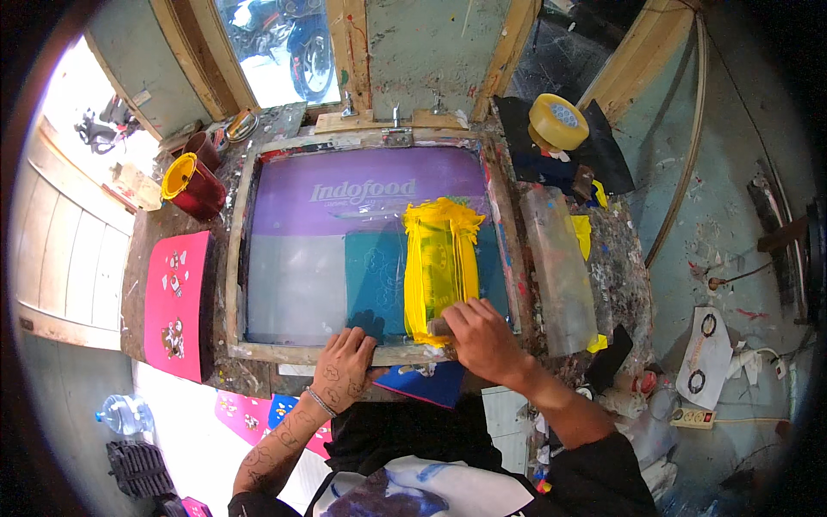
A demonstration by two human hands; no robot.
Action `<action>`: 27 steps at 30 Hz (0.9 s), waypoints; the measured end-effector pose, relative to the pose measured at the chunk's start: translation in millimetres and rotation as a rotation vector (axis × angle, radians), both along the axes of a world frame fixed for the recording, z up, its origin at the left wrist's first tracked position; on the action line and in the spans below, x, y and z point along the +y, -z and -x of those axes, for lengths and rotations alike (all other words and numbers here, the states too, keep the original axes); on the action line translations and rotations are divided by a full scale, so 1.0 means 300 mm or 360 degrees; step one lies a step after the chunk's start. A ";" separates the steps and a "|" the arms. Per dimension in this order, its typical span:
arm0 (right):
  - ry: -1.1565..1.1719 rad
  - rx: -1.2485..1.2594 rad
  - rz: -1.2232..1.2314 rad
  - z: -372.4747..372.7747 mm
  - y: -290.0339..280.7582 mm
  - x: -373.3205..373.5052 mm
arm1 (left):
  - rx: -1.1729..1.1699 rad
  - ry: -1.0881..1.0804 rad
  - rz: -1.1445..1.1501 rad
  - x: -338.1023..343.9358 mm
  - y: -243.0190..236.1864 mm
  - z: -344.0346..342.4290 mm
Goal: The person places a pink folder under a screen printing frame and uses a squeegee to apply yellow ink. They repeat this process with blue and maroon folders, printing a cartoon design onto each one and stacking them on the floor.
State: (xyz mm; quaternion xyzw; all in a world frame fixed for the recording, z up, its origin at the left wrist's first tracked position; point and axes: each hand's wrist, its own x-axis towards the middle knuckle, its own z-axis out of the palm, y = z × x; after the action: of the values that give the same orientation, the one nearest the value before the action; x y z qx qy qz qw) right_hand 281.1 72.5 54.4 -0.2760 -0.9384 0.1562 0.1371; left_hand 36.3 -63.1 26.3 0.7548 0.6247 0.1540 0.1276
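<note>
Paint spots dot the desk (629, 267) that I watch from afar. On the left, a red pot (202, 196) stands far back and a pink sheet (164, 302) lies nearer. My left grip (345, 369) rests on the wooden frame's (289, 351) near rim; I can't tell if it squeezes. My right grip (484, 338) is closed on a small dark block (440, 327), at the near end of the yellow paint (415, 276).

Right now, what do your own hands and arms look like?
The left hand and left forearm carry dark outline drawings, plus a pale bracelet. The right hand shows no clear markings. Both are gloveless; black sleeves leave the forearms bare.
</note>
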 end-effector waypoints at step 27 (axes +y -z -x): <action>0.0330 0.0498 -0.0861 0.200 -0.966 0.463 | 0.0150 -0.0082 0.0094 -0.281 0.067 0.171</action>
State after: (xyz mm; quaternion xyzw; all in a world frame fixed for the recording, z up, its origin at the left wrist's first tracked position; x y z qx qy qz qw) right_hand 221.1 211.3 344.3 -0.2962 -0.8804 -0.0731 0.3630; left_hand -15.1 -147.4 6.2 0.7407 0.6536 0.1030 0.1164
